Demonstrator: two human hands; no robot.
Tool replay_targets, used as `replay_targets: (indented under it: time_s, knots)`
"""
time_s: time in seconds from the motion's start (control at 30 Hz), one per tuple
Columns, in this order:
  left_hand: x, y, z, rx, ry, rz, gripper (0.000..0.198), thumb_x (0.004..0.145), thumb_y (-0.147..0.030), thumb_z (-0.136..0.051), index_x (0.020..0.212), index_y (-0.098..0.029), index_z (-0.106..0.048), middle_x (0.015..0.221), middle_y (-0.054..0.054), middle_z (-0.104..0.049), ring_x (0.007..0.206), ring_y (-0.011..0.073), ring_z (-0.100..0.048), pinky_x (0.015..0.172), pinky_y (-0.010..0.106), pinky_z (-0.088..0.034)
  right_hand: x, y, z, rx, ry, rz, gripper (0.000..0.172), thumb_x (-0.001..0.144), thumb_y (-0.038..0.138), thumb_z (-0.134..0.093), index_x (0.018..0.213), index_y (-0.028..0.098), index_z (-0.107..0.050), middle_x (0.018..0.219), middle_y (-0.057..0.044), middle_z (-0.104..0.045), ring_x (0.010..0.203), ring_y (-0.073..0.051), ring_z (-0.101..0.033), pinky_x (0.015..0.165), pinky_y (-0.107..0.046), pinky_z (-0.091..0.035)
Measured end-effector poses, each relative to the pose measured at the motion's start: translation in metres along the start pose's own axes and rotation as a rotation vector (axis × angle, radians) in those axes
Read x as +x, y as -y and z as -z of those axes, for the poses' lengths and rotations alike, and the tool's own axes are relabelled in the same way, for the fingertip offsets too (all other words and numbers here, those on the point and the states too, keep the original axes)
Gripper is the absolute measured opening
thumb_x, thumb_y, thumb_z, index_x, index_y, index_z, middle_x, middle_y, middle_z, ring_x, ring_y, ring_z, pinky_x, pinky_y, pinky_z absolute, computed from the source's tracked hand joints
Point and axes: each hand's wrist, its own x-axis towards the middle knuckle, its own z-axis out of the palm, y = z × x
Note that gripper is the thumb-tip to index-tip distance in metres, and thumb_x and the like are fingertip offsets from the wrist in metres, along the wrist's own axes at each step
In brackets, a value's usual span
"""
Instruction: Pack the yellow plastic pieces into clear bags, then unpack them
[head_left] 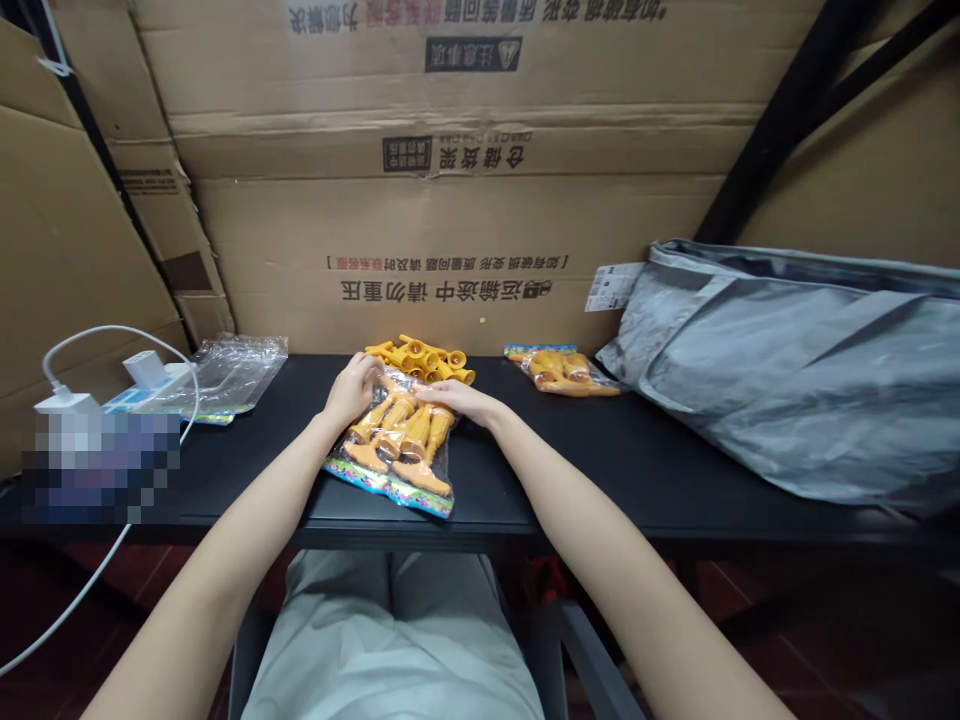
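A clear plastic bag [405, 425] of orange-yellow plastic pieces lies on the black table, tilted slightly, its colourful printed header toward me. The pieces inside look like small horns with flared ends, plus some flat curved parts. At the bag's far left corner, my left hand [354, 390] is closed on the plastic, fingers curled. My right hand [463, 400] grips the far right part of the bag, its fingers reaching over the top; the fingertips are partly hidden. Just beyond both hands sits a pile of loose yellow horn-shaped pieces [420, 357] with round open ends.
Another filled bag [564, 370] lies at the back right, beside a large grey fabric bag [787, 380]. Empty clear packaging [232, 375] rests at left, near a white charger [67, 412] with its cable. Cardboard [450, 220] walls the table's back.
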Motion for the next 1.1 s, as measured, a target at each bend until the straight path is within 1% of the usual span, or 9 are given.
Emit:
replay_targets:
  time_s: [0.1, 0.2, 0.37, 0.5, 0.6, 0.7, 0.77, 0.9, 1.1]
  knots:
    - [-0.002, 0.01, 0.005, 0.036, -0.065, 0.101, 0.02, 0.083, -0.012, -0.042, 0.096, -0.02, -0.055, 0.1, 0.006, -0.058, 0.089, 0.0159, -0.057, 0.079, 0.027, -0.047, 0.004, -0.003, 0.001, 0.204, -0.099, 0.056, 0.024, 0.063, 0.032, -0.075, 0.078, 0.015, -0.066, 0.08, -0.006, -0.07, 0.069, -0.015, -0.063, 0.063, -0.025, -0.049]
    - [-0.005, 0.026, 0.008, 0.057, -0.06, 0.239, 0.024, 0.079, -0.009, -0.044, 0.098, -0.02, -0.054, 0.1, 0.005, -0.06, 0.078, 0.0143, -0.058, 0.074, 0.027, -0.047, 0.01, -0.005, 0.008, 0.366, -0.262, 0.15, 0.023, 0.058, 0.025, -0.075, 0.076, 0.016, -0.063, 0.074, -0.003, -0.069, 0.065, -0.014, -0.063, 0.062, -0.025, -0.051]
    - [-0.008, 0.043, 0.011, 0.1, -0.076, 0.422, 0.027, 0.075, -0.007, -0.047, 0.098, -0.019, -0.053, 0.095, 0.004, -0.061, 0.062, 0.0109, -0.053, 0.069, 0.027, -0.046, 0.021, -0.006, 0.035, 0.662, -0.668, 0.389, 0.02, 0.056, 0.022, -0.07, 0.07, 0.017, -0.057, 0.063, 0.004, -0.063, 0.06, -0.011, -0.061, 0.057, -0.021, -0.052]
    - [-0.008, 0.044, 0.011, 0.095, -0.07, 0.448, 0.028, 0.074, -0.008, -0.048, 0.099, -0.019, -0.053, 0.095, 0.004, -0.062, 0.06, 0.0102, -0.052, 0.068, 0.027, -0.046, 0.026, -0.01, 0.071, 0.878, -1.071, 0.495, 0.024, 0.068, 0.03, -0.059, 0.088, 0.018, -0.055, 0.08, 0.002, -0.065, 0.078, -0.016, -0.066, 0.064, -0.028, -0.058]
    - [-0.008, 0.044, 0.01, 0.084, -0.054, 0.443, 0.028, 0.074, -0.008, -0.048, 0.099, -0.019, -0.053, 0.095, 0.004, -0.062, 0.06, 0.0101, -0.052, 0.067, 0.027, -0.045, 0.023, -0.02, 0.101, 0.768, -1.427, 0.443, 0.029, 0.075, 0.03, -0.05, 0.1, 0.017, -0.052, 0.1, -0.003, -0.064, 0.1, -0.019, -0.064, 0.076, -0.031, -0.058]
    - [-0.008, 0.045, 0.009, 0.078, -0.045, 0.45, 0.028, 0.074, -0.009, -0.048, 0.099, -0.02, -0.053, 0.094, 0.003, -0.062, 0.06, 0.0106, -0.052, 0.068, 0.027, -0.045, 0.017, -0.035, 0.124, 0.659, -1.651, 0.301, 0.032, 0.08, 0.027, -0.047, 0.111, 0.017, -0.046, 0.117, -0.009, -0.057, 0.109, -0.02, -0.06, 0.088, -0.033, -0.054]
    - [-0.008, 0.046, 0.008, 0.074, -0.042, 0.454, 0.028, 0.074, -0.009, -0.048, 0.1, -0.02, -0.053, 0.094, 0.003, -0.062, 0.061, 0.0108, -0.052, 0.068, 0.028, -0.046, 0.012, -0.046, 0.133, 0.657, -1.714, 0.186, 0.037, 0.082, 0.022, -0.045, 0.118, 0.018, -0.04, 0.125, -0.012, -0.052, 0.112, -0.019, -0.058, 0.092, -0.034, -0.052]
    - [-0.008, 0.046, 0.008, 0.063, -0.026, 0.46, 0.029, 0.074, -0.009, -0.048, 0.101, -0.02, -0.053, 0.093, 0.003, -0.062, 0.06, 0.0106, -0.052, 0.068, 0.027, -0.045, 0.008, -0.062, 0.141, 0.58, -1.676, 0.042, 0.04, 0.086, 0.023, -0.042, 0.125, 0.016, -0.033, 0.129, -0.017, -0.048, 0.117, -0.021, -0.055, 0.095, -0.035, -0.05]
    - [-0.008, 0.046, 0.006, 0.063, -0.01, 0.462, 0.029, 0.074, -0.01, -0.048, 0.101, -0.021, -0.052, 0.092, 0.002, -0.062, 0.058, 0.0094, -0.051, 0.068, 0.026, -0.046, 0.018, -0.081, 0.156, 0.309, -1.598, 0.107, 0.043, 0.092, 0.034, -0.034, 0.131, 0.016, -0.029, 0.129, -0.018, -0.047, 0.115, -0.021, -0.057, 0.092, -0.037, -0.051]
